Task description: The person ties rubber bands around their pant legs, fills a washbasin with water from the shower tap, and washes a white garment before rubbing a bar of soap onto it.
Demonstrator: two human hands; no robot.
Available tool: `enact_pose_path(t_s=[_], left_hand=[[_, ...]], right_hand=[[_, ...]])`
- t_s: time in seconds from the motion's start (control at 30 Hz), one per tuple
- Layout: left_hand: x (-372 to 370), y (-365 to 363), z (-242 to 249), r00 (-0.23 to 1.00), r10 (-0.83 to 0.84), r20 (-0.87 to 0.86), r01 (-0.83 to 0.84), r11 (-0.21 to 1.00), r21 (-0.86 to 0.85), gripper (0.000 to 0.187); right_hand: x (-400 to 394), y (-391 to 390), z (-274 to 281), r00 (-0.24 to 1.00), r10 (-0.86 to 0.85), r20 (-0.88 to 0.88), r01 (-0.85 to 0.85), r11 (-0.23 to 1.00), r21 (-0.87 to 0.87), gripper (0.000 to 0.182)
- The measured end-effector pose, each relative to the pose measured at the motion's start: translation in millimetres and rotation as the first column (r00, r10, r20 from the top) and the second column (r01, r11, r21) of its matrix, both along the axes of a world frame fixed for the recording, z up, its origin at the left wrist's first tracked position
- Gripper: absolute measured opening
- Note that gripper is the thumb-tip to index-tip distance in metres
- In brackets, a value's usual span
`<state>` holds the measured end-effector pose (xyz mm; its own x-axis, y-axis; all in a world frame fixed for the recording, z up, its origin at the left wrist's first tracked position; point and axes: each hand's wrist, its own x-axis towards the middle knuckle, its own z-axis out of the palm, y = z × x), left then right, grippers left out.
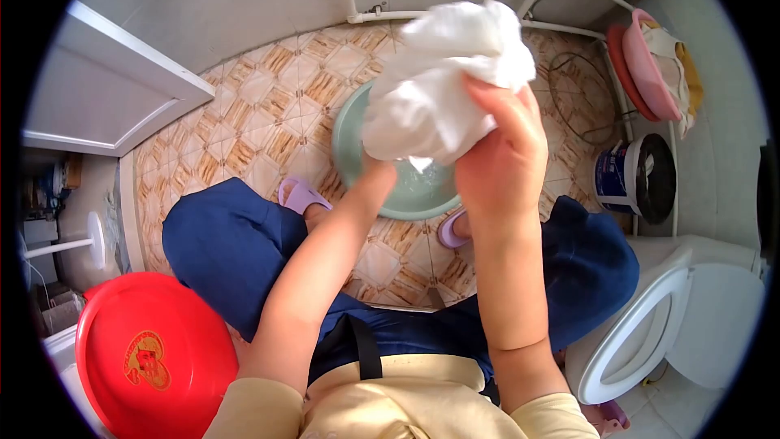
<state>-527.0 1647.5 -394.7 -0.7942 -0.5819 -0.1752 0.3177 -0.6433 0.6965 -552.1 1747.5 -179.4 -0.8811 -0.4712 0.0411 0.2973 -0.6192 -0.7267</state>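
White cloth (451,73), bunched, raised above green basin (348,134); basin on tiled floor (268,106), clear liquid inside. Right hand (505,142) lifted, thumb pressed on cloth, closed around its side. Left hand (380,180) lower, forearm angled inward; fingers hidden behind cloth, grip cannot be told. Pink basin (650,57) at right holds yellow and cream fabrics (670,69).

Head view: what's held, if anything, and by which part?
A bunched white cloth, gripped at its right side by the right hand. The left hand is mostly hidden by it; its grip can't be told.
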Motion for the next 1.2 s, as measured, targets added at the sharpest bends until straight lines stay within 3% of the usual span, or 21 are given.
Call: enact_pose_path(t_s=[0.1, 0.17, 0.2, 0.3, 0.37, 0.43, 0.47, 0.53, 0.67, 0.73, 0.77, 0.8, 0.9, 0.93, 0.97, 1.0, 1.03, 1.1, 1.13, 1.17, 1.2], left_hand=[[-7, -28, 6, 0.997, -0.048, 0.062, 0.05, 0.998, -0.028, 0.043], [-11, -41, 3, 0.997, 0.021, 0.071, -0.034, 0.981, 0.191, 0.036], [-11, -41, 10, 0.997, 0.018, 0.071, -0.031, 0.982, 0.186, 0.036], [-7, -32, 37, 0.996, -0.031, -0.087, 0.054, 0.956, 0.287, 0.034], [-4, -23, 43, 0.989, -0.096, -0.116, 0.128, 0.939, 0.32, 0.034], [-3, -23, 38, 0.975, -0.161, -0.154, 0.203, 0.928, 0.311, 0.034], [-2, -23, 35, 0.956, -0.211, -0.202, 0.266, 0.914, 0.305, 0.035], [0, -24, 27, 0.955, -0.266, -0.132, 0.296, 0.888, 0.352, 0.034], [10, -25, 1, 0.9, -0.419, 0.116, 0.345, 0.851, 0.396, 0.034], [37, -35, -54, 0.655, -0.396, 0.644, 0.395, 0.905, 0.156, 0.048], [43, -42, -43, 0.327, -0.48, 0.814, 0.676, 0.721, 0.154, 0.052], [48, -46, -33, -0.031, -0.413, 0.91, 0.859, 0.455, 0.235, 0.056], [74, -39, -48, 0.169, -0.618, 0.768, 0.875, 0.452, 0.172, 0.065], [70, -35, -45, 0.169, -0.619, 0.767, 0.875, 0.452, 0.172, 0.065], [63, -27, -38, 0.371, -0.731, 0.573, 0.703, 0.624, 0.341, 0.071], [56, -20, -32, 0.587, -0.722, 0.367, 0.495, 0.678, 0.543, 0.077], [50, -17, -25, 0.581, -0.727, 0.365, 0.5, 0.673, 0.545, 0.077], [38, -16, -15, 0.851, -0.504, 0.146, 0.347, 0.749, 0.565, 0.083], [38, -25, -30, 0.87, -0.478, 0.119, 0.387, 0.813, 0.435, 0.082], [39, -35, -41, 0.79, -0.552, -0.266, 0.613, 0.709, 0.349, 0.078], [42, -43, -52, 0.867, -0.467, -0.173, 0.495, 0.771, 0.401, 0.072]], right_hand=[[-36, 18, -55, 0.967, -0.246, 0.073, 0.237, 0.965, 0.112, 0.033], [-59, 33, -129, 0.944, -0.238, 0.227, 0.215, 0.969, 0.121, 0.039], [-63, 37, -171, 0.924, -0.269, 0.272, 0.218, 0.954, 0.203, 0.041], [-40, 35, -240, 0.832, -0.138, 0.537, -0.109, 0.908, 0.403, 0.035], [-16, 17, -251, 0.67, -0.143, 0.729, -0.17, 0.926, 0.338, 0.047], [-3, 15, -233, 0.695, 0.186, 0.695, -0.111, 0.982, -0.152, 0.048], [-4, 14, -226, 0.691, 0.183, 0.699, -0.097, 0.982, -0.161, 0.048], [-8, 11, -217, 0.752, 0.25, 0.61, 0.019, 0.917, -0.399, 0.044], [-25, 17, -221, 0.804, 0.184, 0.566, -0.026, 0.961, -0.276, 0.04], [-38, 20, -219, 0.83, 0.076, 0.553, 0.051, 0.976, -0.21, 0.04], [-42, 20, -214, 0.847, -0.025, 0.532, 0.117, 0.983, -0.139, 0.041], [-44, 21, -208, 0.875, -0.11, 0.472, 0.171, 0.982, -0.087, 0.043], [-43, 17, -195, 0.917, -0.279, 0.285, 0.282, 0.959, 0.034, 0.043], [-37, 14, -188, 0.929, -0.31, 0.203, 0.294, 0.95, 0.106, 0.042], [-34, 12, -190, 0.959, -0.267, 0.09, 0.23, 0.927, 0.296, 0.04], [-30, 12, -192, 0.983, -0.18, -0.036, 0.179, 0.903, 0.39, 0.041], [-22, 8, -186, 0.986, -0.077, -0.148, 0.14, 0.864, 0.484, 0.042], [-4, -4, -183, 0.964, 0.092, -0.249, 0.039, 0.88, 0.474, 0.043], [4, -7, -186, 0.935, 0.178, -0.307, -0.007, 0.874, 0.487, 0.043], [12, -11, -191, 0.894, 0.264, -0.361, -0.052, 0.863, 0.502, 0.043], [20, -16, -196, 0.905, 0.272, -0.327, -0.071, 0.855, 0.514, 0.043]])
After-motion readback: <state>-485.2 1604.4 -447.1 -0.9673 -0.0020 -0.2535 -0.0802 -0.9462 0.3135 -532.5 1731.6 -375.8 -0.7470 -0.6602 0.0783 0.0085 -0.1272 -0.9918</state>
